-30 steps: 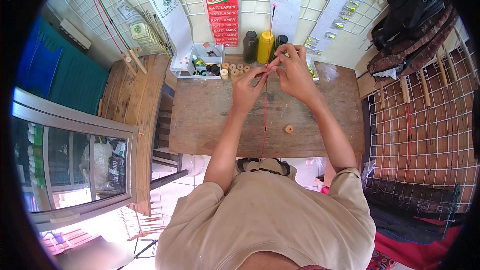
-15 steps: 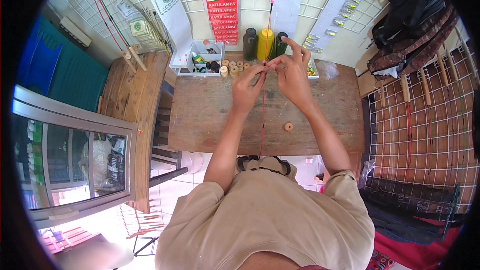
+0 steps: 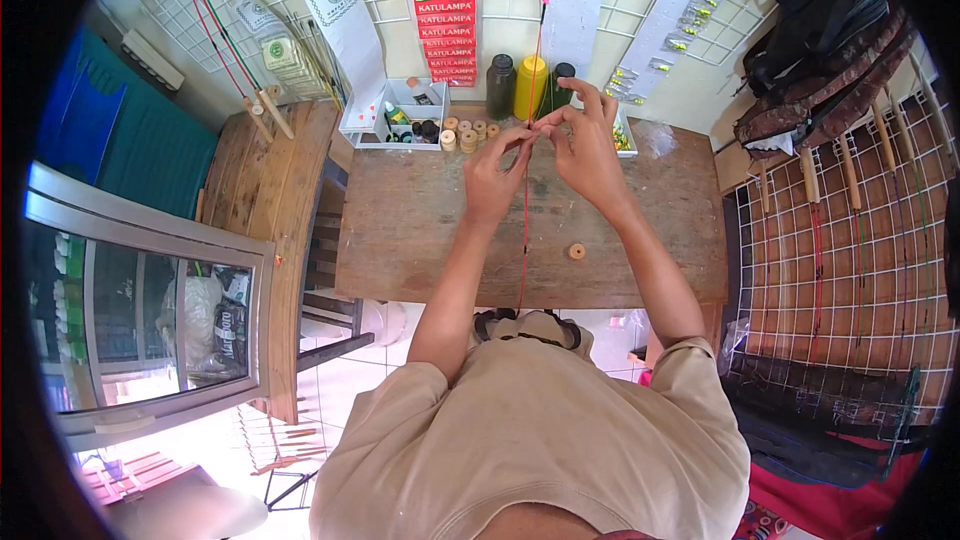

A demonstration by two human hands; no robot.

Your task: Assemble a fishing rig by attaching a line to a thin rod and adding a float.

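A thin red fishing rod with a pink tip runs away from my lap over the wooden table. My left hand pinches it between thumb and fingertips, well above the tabletop. Right beside those fingertips, the thumb and index finger of my right hand are pressed together at the rod, its other fingers raised. What this pinch holds is too small to make out. One tan cork ring lies on the table to the right of the rod.
Behind my hands stand a dark bottle, a yellow bottle and a second dark bottle. Several cork rings sit beside a white tray of small bottles. A glass-paned cabinet is at left, a rod rack at right.
Both hands keep their pinch at the same spot on the rod. The view has shifted very slightly; nothing else has visibly moved.
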